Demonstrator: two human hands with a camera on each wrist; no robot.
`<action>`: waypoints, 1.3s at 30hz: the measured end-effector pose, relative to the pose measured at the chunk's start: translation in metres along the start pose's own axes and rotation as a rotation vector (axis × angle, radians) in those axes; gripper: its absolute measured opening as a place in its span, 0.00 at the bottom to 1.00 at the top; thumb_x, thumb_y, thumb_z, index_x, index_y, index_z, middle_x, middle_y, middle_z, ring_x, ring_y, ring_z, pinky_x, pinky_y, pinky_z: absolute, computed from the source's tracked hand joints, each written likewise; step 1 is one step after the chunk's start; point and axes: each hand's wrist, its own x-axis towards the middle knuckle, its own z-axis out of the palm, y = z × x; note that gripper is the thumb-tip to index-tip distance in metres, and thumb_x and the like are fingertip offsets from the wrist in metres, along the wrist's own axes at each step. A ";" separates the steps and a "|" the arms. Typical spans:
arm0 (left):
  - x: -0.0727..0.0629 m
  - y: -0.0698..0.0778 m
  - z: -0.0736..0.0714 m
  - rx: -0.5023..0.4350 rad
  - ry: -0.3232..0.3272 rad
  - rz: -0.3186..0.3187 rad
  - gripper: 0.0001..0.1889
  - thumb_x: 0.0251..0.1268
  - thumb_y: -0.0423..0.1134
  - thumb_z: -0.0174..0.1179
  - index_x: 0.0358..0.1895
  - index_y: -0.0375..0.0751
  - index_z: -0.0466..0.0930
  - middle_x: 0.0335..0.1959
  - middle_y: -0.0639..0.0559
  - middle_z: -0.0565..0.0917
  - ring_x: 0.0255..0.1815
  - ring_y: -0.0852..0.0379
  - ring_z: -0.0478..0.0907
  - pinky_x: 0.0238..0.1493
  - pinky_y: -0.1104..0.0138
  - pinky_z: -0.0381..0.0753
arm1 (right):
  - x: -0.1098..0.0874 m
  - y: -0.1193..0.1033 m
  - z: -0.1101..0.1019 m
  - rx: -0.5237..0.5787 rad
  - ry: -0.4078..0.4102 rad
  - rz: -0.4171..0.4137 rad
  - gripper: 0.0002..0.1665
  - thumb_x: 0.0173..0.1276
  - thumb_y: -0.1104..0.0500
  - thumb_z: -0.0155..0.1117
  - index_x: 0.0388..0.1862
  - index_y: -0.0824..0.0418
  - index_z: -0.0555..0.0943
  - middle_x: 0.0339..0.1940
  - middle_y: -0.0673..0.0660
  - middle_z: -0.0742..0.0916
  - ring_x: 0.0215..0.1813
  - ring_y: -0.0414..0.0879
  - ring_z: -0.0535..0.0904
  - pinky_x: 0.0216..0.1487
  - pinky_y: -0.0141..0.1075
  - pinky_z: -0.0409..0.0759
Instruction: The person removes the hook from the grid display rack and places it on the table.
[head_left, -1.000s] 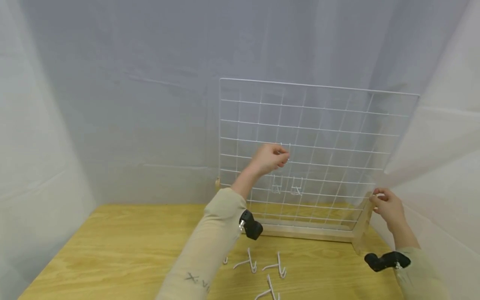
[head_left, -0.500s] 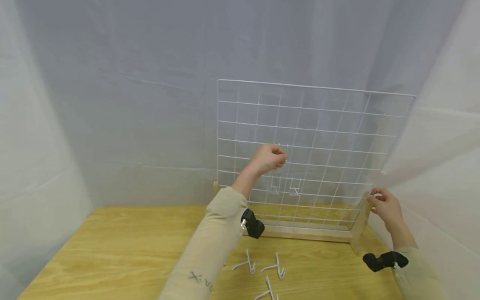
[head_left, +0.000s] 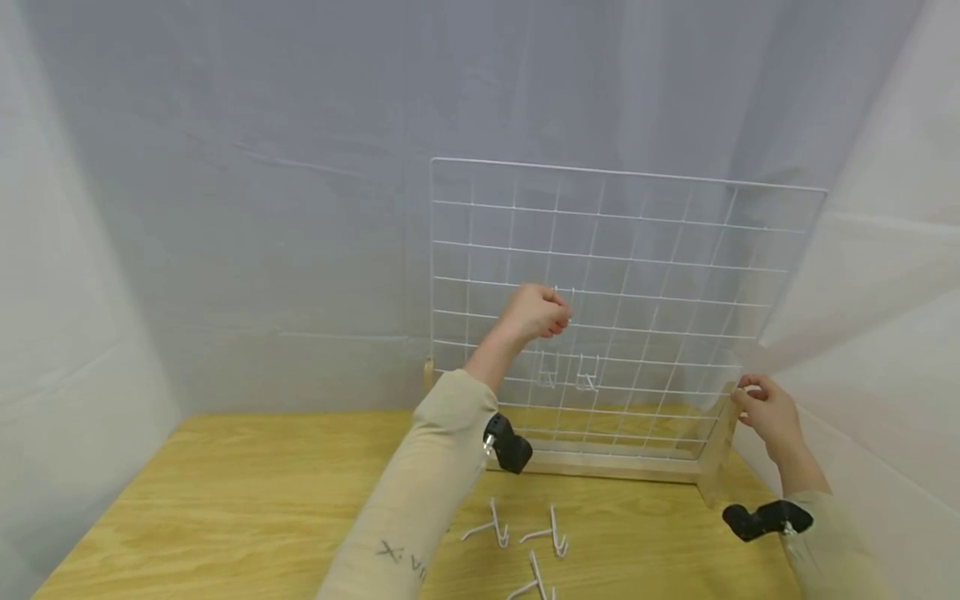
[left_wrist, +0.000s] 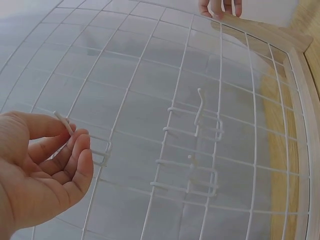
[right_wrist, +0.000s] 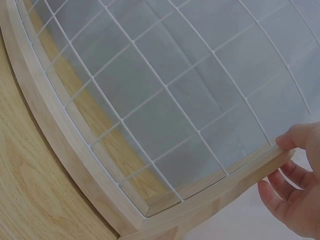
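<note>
My left hand (head_left: 534,312) pinches the prong of a white wire hook (left_wrist: 62,121) between thumb and fingertips. That hook's bracket sits at a wire of the white grid panel (head_left: 630,173); how firmly it is seated I cannot tell. Two more hooks, an upper one (left_wrist: 201,102) and a lower one (left_wrist: 215,182) in the left wrist view, hang on the grid; in the head view they are below my left hand. At the panel's right end, my right hand (head_left: 772,417) holds the upright of the wooden stand (right_wrist: 225,190), thumb on one side and fingers on the other.
Several white hooks lie loose on the wood-grain table (head_left: 262,492), among them a left one (head_left: 493,525), a right one (head_left: 555,532) and a nearer one (head_left: 537,575). My left sleeve (head_left: 420,492) covers part of the tabletop. White sheets (head_left: 285,208) surround the table.
The whole head view shifts slightly to the left. Both hands keep their places on the hook and the stand.
</note>
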 end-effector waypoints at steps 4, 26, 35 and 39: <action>0.000 0.001 0.000 -0.027 0.000 -0.022 0.09 0.58 0.27 0.57 0.40 0.25 0.81 0.23 0.46 0.80 0.22 0.60 0.74 0.26 0.73 0.77 | -0.001 0.000 0.001 0.004 -0.003 0.002 0.17 0.70 0.59 0.49 0.50 0.72 0.64 0.42 0.64 0.72 0.30 0.31 0.70 0.32 0.28 0.78; -0.014 -0.002 -0.009 -0.044 -0.048 0.022 0.06 0.54 0.23 0.60 0.36 0.26 0.78 0.22 0.51 0.76 0.21 0.61 0.73 0.27 0.73 0.76 | 0.004 -0.003 0.006 -0.004 0.002 -0.018 0.17 0.69 0.60 0.48 0.50 0.72 0.65 0.41 0.64 0.72 0.30 0.31 0.70 0.30 0.27 0.78; -0.023 -0.014 -0.010 -0.063 -0.085 0.032 0.05 0.54 0.23 0.60 0.34 0.27 0.76 0.24 0.49 0.77 0.23 0.59 0.74 0.31 0.68 0.79 | 0.002 -0.006 0.002 -0.022 0.002 0.008 0.18 0.70 0.59 0.48 0.51 0.71 0.65 0.43 0.65 0.72 0.31 0.31 0.69 0.30 0.26 0.77; -0.028 -0.023 -0.010 -0.037 -0.098 0.037 0.05 0.53 0.23 0.60 0.33 0.28 0.76 0.23 0.49 0.77 0.22 0.59 0.73 0.28 0.71 0.77 | 0.003 -0.005 0.001 -0.023 0.013 0.007 0.17 0.70 0.59 0.49 0.50 0.71 0.66 0.39 0.61 0.74 0.29 0.30 0.70 0.30 0.26 0.77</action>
